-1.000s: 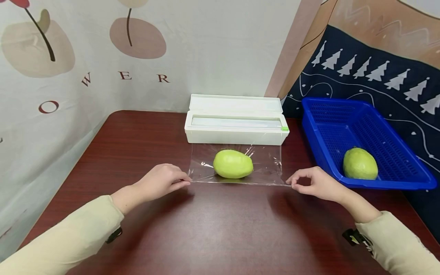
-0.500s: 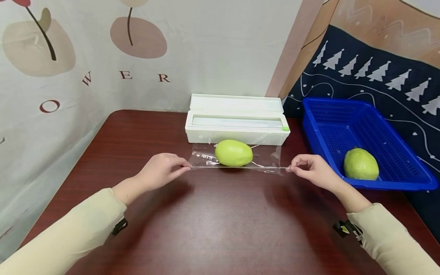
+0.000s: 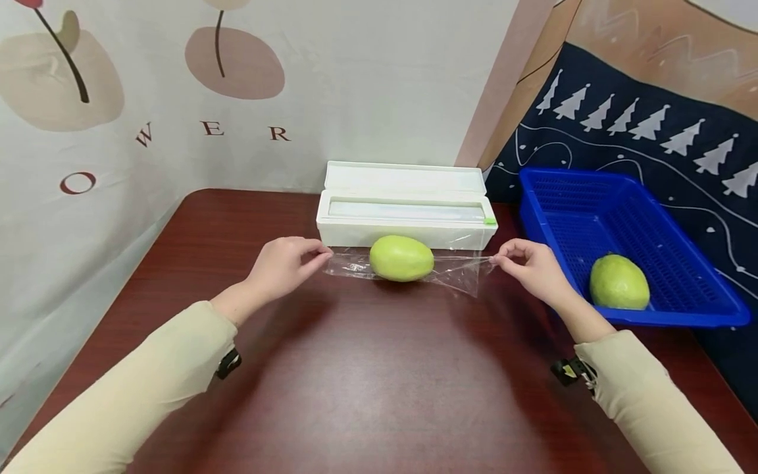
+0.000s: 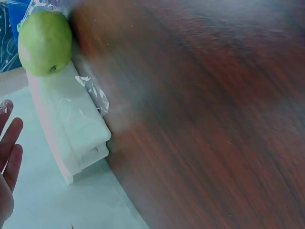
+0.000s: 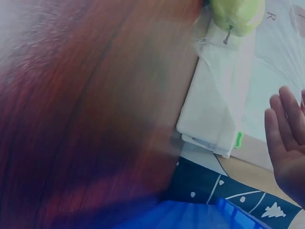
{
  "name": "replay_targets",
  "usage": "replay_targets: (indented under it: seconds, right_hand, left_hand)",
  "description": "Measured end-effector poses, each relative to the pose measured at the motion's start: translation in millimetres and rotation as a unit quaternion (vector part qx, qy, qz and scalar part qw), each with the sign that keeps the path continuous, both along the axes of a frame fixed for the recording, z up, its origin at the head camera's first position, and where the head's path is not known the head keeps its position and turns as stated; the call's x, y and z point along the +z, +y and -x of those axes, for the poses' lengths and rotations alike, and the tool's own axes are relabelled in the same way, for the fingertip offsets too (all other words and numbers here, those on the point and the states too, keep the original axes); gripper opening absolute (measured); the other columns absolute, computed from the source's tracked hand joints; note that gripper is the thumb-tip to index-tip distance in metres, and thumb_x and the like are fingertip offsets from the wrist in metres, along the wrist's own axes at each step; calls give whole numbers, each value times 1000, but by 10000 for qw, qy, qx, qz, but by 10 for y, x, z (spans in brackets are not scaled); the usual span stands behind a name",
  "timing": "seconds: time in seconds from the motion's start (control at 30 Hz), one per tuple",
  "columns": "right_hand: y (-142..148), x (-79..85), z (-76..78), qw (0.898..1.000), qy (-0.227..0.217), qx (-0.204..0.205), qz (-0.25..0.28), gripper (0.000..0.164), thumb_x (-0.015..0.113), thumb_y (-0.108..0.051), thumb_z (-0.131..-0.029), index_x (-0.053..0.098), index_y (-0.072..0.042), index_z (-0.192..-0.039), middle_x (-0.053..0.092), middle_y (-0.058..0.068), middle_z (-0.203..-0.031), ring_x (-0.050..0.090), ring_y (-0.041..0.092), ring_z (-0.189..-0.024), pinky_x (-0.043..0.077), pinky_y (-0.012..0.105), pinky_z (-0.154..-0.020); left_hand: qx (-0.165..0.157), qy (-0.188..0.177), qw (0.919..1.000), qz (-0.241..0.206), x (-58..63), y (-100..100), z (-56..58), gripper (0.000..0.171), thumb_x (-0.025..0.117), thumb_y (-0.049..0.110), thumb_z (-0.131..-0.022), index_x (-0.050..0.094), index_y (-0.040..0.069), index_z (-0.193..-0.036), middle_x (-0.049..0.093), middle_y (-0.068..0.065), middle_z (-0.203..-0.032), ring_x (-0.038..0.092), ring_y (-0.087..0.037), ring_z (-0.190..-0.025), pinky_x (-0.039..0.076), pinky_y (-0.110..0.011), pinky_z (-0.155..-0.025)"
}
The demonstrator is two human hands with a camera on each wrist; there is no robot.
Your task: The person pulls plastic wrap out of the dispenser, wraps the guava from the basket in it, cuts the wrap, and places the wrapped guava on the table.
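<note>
Sleeves: pale cuffs, left sleeve [image 3: 148,385] and right sleeve [image 3: 657,395], reach in over the dark red-brown table [image 3: 385,382].
Left hand [image 3: 283,266]: thumb and forefinger pinch one end of the film's edge, just left of the fruit.
Right hand [image 3: 533,270]: thumb and forefinger pinch the other end, on the fruit's right and close to the basket.
Film [image 3: 458,276]: clear and crinkled, it stretches between the two pinches, with a loose corner dropping toward the near side at right. Whether it passes over or in front of the fruit's middle, I can't tell.
Green fruit [image 3: 401,259]: midway along the pinched line, slightly closer to the left fingertips. Its long axis runs left to right, roughly in line with both grips and the box; the stem end faces the right hand. Contact with the table is unclear.
White box [image 3: 355,236]: just behind the fruit, lid raised at the back, green slider [image 3: 489,222] at the right end.
Blue basket [image 3: 669,318]: beyond the right hand, a second green fruit [image 3: 619,283] in its near end.
Backdrop: pale lettered cloth [image 3: 367,85] behind the box, dark tree-print cloth [image 3: 628,155] behind the basket.
</note>
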State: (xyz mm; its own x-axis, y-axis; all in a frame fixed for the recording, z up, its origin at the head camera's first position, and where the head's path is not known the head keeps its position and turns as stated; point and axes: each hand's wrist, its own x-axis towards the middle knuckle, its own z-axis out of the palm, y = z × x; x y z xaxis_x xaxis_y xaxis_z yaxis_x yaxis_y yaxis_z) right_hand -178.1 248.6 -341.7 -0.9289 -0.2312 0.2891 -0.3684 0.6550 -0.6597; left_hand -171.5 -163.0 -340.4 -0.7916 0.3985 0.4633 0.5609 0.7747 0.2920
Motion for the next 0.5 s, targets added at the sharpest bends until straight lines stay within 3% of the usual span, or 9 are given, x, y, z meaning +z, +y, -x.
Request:
replay_targets:
  seconds: [0.3,0.5]
  right_hand:
    - [-146,-116,260,9953,304,-880,261,7,62,-6,-83,61,0,-79,69,17,-78,48,-7,-61,38,11,-57]
    - [-212,-167,364,9925,475,-1104,241,8,62,-5,-81,62,1,-78,68,19,-77,44,-7,-58,34,12,-54]
  left_hand:
    - [584,-303,9975,-263,4,72,263,14,63,25,-88,72,15,-90,72,-3,-81,62,-22,-67,47,-41,-59]
    - [884,-550,9937,-416,-17,106,369,16,62,26,-89,72,15,-91,69,-3,-71,58,-21,-63,45,-41,-57]
